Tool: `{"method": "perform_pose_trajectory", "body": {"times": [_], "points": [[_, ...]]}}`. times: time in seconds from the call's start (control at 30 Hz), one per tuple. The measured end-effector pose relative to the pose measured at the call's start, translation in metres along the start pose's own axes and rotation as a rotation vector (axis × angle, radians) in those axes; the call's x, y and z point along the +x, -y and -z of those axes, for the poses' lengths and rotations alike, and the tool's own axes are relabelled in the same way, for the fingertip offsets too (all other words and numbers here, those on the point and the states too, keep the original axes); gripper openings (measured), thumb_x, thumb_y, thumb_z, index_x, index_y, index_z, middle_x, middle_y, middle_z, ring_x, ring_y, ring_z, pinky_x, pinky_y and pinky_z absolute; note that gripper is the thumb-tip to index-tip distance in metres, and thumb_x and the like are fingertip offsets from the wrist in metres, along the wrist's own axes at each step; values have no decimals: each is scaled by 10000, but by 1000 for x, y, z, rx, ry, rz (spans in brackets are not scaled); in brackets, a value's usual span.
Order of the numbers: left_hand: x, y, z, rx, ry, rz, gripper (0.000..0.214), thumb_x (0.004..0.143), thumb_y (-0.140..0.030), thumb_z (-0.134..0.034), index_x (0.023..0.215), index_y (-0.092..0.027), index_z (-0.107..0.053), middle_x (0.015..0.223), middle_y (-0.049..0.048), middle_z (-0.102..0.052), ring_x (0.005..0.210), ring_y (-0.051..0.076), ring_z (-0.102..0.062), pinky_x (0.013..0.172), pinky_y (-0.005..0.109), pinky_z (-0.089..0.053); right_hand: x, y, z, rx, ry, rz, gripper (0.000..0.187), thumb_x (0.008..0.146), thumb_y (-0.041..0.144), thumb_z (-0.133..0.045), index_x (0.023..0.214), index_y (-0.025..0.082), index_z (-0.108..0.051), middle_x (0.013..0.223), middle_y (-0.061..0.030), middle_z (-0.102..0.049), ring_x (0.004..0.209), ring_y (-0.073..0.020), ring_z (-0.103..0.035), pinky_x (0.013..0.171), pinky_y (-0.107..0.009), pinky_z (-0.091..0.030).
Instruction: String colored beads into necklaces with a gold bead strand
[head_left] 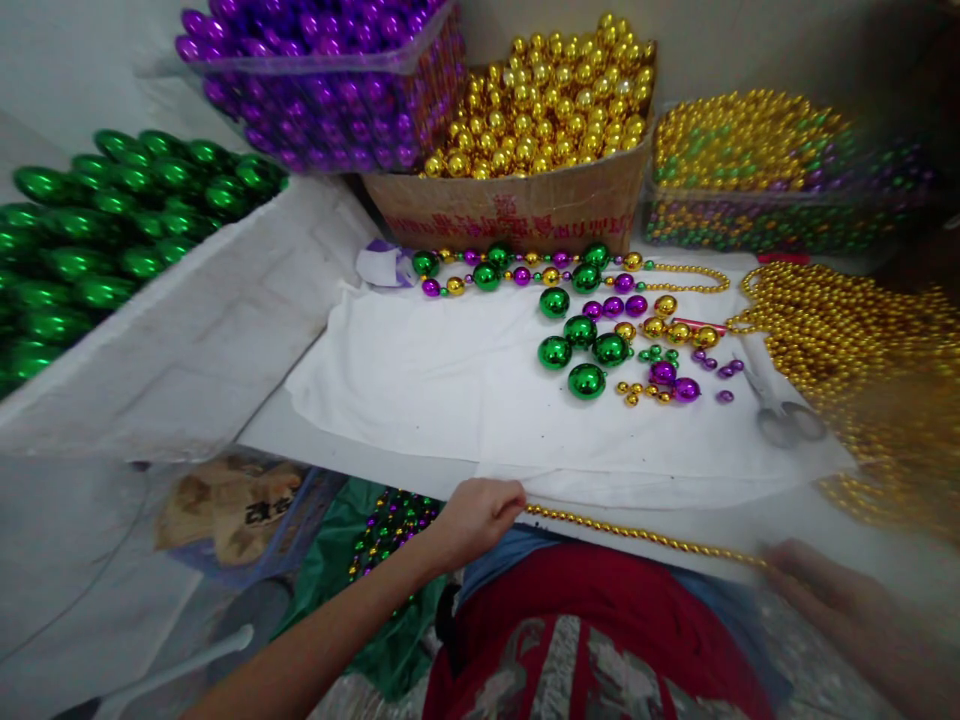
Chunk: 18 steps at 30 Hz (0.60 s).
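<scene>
A shiny gold bead strand [645,527] spanned your hands.
Your left hand [484,515] pinched one visible end, your blurred right hand [825,590] the other. Ahead of the left fingers, a brown cardboard box [510,212] held gold balls [555,110], a clear plastic bin [300,66] purple balls [330,120]; leftward, a white box [187,310] held green balls [112,207]; beyond the right, a clear tub [750,197] held mixed beads [750,130].

The person wears a red garment [630,590] with grey patterning [564,665] and blue cloth [495,560], forearms [322,622] bare.
</scene>
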<state>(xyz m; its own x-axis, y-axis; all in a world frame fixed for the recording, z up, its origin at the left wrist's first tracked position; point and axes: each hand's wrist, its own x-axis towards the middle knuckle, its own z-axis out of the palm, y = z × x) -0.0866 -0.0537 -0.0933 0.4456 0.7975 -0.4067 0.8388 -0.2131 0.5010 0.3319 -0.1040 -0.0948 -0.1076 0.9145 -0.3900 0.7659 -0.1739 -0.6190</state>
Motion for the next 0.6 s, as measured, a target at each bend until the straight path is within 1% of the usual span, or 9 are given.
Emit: {"method": "perform_pose_trajectory", "body": {"times": [0.17, 0.23, 0.3, 0.4, 0.47, 0.6], "points": [[5, -6, 8, -15, 49, 89, 143, 812, -210, -506, 791, -194, -646, 634, -9, -612, 606, 138, -530, 567, 228, -306, 0, -3, 0, 16, 9, 6, 302, 753, 514, -505, 738, 248, -645, 709, -42, -712, 618, -236, -670, 524, -291, -546], [7, -8, 11, -23, 64, 115, 145, 804, -213, -510, 777, -193, -652, 606, -12, -597, 602, 137, -522, 562, 223, -304, 0, -9, -1, 53, 16, 2, 296, 754, 511, -524, 769, 245, -653, 745, -47, -718, 650, -236, -674, 547, -286, -549], [9, -8, 12, -29, 78, 118, 156, 801, -216, -504, 769, -195, -655, 591, -15, -587, 603, 138, -519, 556, 220, -302, 1, -16, -2, 84, 11, -14, 302, 770, 514, -538, 813, 239, -656, 785, -49, -718, 692, -231, -671, 581, -279, -546], [10, -7, 13, -34, 92, 107, 174, 800, -237, -485, 759, -197, -649, 588, -16, -577, 598, 142, -517, 546, 219, -297, 1, -20, -1, 86, 55, -26, 285, 801, 497, -557, 790, 224, -639, 728, -23, -685, 686, -202, -638, 594, -261, -512], [12, -5, 12, -37, 91, 112, 202, 811, -277, -461, 744, -195, -634, 591, -17, -573, 590, 146, -519, 542, 220, -294, 2, -18, 2, 109, 103, -7, 271, 812, 468, -568, 781, 207, -637, 730, -12, -667, 718, -190, -619, 631, -259, -492], [20, 2, 11, -59, 113, 105, 299, 844, -376, -393, 738, -195, -605, 598, -15, -576, 589, 156, -536, 555, 229, -315, 6, -13, 11, 188, 117, -16, 263, 839, 423, -546, 854, 184, -657, 797, -27, -669, 769, -189, -605, 680, -274, -473]]}}
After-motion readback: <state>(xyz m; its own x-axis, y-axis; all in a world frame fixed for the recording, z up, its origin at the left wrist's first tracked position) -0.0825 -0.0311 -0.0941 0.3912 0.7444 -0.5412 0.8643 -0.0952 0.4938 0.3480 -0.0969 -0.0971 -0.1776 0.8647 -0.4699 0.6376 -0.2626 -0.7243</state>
